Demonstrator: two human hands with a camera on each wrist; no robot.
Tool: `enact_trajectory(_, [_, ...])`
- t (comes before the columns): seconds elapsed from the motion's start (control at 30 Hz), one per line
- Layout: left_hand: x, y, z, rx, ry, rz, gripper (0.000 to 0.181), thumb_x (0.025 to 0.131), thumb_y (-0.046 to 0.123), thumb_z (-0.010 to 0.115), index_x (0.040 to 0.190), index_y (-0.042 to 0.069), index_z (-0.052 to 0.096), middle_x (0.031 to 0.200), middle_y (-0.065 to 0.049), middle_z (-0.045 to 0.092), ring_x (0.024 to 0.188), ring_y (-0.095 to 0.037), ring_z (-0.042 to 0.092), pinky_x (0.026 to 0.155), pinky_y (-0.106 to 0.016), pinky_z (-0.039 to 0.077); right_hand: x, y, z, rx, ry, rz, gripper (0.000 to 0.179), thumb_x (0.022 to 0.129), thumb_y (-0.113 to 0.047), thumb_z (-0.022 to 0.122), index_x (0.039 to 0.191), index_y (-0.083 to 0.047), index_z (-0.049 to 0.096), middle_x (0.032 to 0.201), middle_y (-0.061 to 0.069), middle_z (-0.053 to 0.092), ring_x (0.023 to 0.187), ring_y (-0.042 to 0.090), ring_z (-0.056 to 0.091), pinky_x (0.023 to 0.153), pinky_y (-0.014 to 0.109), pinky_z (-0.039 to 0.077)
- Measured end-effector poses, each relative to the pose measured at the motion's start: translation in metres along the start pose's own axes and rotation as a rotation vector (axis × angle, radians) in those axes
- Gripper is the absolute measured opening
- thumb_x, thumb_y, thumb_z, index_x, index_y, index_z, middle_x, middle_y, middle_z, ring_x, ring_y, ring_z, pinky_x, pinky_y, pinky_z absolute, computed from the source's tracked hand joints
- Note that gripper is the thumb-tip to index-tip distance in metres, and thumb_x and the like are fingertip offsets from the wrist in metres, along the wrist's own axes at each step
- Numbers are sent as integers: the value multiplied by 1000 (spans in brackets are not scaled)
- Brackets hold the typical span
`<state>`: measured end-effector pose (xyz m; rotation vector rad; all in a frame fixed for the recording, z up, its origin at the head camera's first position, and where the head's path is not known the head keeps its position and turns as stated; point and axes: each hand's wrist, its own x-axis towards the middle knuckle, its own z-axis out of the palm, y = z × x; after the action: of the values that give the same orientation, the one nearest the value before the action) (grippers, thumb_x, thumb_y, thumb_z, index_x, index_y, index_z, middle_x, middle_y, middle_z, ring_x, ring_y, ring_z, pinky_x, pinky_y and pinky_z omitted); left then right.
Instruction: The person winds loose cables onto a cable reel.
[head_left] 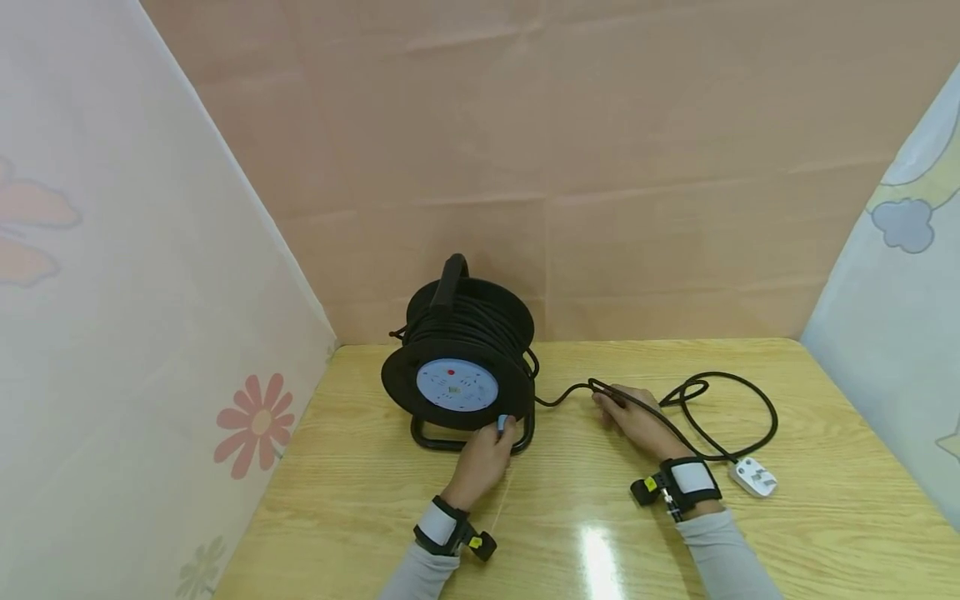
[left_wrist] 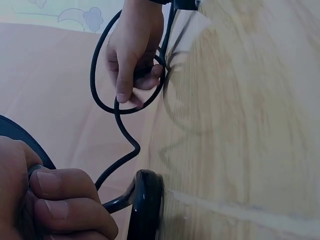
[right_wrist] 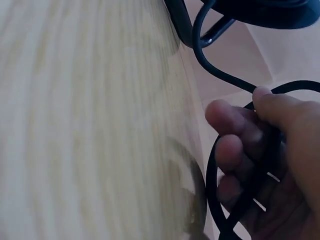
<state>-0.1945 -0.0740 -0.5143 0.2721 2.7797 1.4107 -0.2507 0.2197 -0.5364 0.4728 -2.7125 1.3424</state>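
A black cable reel (head_left: 401, 379) with a pale blue socket face (head_left: 457, 385) stands on its tubular frame (left_wrist: 145, 200). My left hand (head_left: 483, 458) grips the small blue crank knob (head_left: 503, 422) at the front lower right of the disc. In the left wrist view, those fingers (left_wrist: 75, 212) curl in tightly, covering most of the knob. To the right of the reel, my right hand (head_left: 637, 421) holds the black cable (right_wrist: 225, 77) between thumb and fingers. That cable runs from the reel through the hand into a loose loop, which ends in a white plug (head_left: 753, 477).
The light wooden table (head_left: 570, 492) meets a brown backdrop (head_left: 600, 208) just behind the reel. Pale patterned panels (head_left: 150, 250) rise along the left and right sides. The plug lies on the tabletop beside my right wrist.
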Motion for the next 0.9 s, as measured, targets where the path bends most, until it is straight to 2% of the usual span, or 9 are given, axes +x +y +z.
enact_trajectory(0.07, [0,-3,0,12,7,-1,58,104,52,30,61,17,46,51,5,46,43,-12,42,42,-28,32,0,1,0,-19,14,5,34,100,-40,51,87,-13,67,61,1,60,52,17,53,53,32,44])
enact_trajectory(0.3, [-1,-9,-2,44,14,-14,57,104,52,29,61,18,43,52,6,41,44,-11,39,43,-27,29,0,-1,0,-109,39,-4,42,99,-45,50,73,-15,61,56,0,54,47,16,46,50,32,39])
enact_trajectory(0.5, [-3,-11,-6,73,22,-8,54,104,50,31,61,18,40,53,6,33,45,-11,32,42,-27,25,1,-2,0,-181,55,37,46,99,-53,46,78,-16,66,62,-4,56,51,16,44,51,32,39])
enact_trajectory(0.63, [-5,-14,-8,90,17,-18,54,103,51,31,61,19,40,53,6,32,45,-11,33,42,-27,26,2,-3,0,-220,49,63,50,99,-56,42,84,-16,70,73,-4,63,62,15,53,59,35,44])
enact_trajectory(0.73, [-5,-17,-9,98,18,-30,54,103,51,32,61,18,40,54,5,32,46,-11,34,42,-27,27,2,-5,0,-205,30,100,53,97,-60,42,88,-16,71,82,-4,67,73,14,59,64,36,47])
enact_trajectory(0.83, [-6,-19,-11,100,22,-43,54,103,51,32,61,18,40,54,5,32,46,-12,34,42,-28,26,3,-7,0,-164,7,155,58,92,-66,45,83,-13,66,75,1,62,67,17,55,60,34,43])
enact_trajectory(0.9, [-7,-19,-13,97,23,-49,54,103,51,32,60,18,40,54,5,32,46,-12,34,42,-28,26,3,-8,0,-141,-6,186,60,90,-70,43,85,-14,66,77,2,61,68,17,54,61,33,42])
